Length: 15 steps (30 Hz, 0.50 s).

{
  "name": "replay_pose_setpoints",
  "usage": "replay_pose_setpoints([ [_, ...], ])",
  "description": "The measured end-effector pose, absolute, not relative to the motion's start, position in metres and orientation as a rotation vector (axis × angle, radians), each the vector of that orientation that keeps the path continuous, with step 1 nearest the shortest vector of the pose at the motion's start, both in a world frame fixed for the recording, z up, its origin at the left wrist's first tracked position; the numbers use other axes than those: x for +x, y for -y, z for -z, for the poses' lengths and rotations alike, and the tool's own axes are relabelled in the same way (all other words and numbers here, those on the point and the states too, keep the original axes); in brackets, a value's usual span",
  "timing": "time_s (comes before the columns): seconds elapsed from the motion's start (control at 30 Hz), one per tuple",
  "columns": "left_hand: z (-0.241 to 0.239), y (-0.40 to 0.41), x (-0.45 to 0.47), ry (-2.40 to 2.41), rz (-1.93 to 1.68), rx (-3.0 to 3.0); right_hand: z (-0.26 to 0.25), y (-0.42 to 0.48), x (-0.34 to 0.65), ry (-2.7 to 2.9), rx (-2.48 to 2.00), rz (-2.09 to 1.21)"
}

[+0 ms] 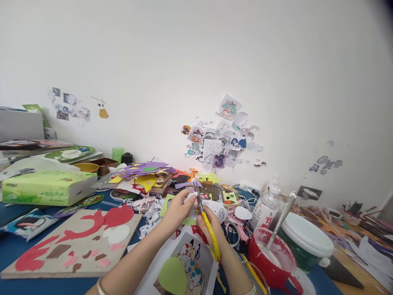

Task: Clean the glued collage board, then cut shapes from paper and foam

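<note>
My right hand [211, 229] is closed round the yellow handles of a pair of scissors [206, 223], whose blades point up and away from me. My left hand [178, 211] pinches a small white paper cut-out [216, 208] with printed drawing lines, held against the blades. Both hands hover above a printed sheet with a cartoon animal and a green oval [184, 268] lying near the front edge.
A board with red and pink paper shapes [76, 241] lies at the left, a green tissue pack [46, 186] behind it. A heap of coloured paper scraps [150, 174] fills the middle. A red mug with a spoon [270, 256], a white-lidded tub [307, 241] and a bottle [265, 207] stand at the right.
</note>
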<state>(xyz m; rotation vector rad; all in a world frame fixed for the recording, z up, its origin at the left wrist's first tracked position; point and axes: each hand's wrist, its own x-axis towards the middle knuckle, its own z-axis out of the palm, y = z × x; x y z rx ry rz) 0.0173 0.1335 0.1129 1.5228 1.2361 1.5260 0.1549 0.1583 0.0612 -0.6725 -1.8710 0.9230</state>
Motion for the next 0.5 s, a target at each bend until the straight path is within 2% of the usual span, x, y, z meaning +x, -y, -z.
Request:
replay_pose_setpoints([
  [0.5,-0.1134,-0.1317,0.0165,-1.328,-1.533,1.618,-0.0649,-0.157,0.1572,1.922,-0.646,-0.893],
])
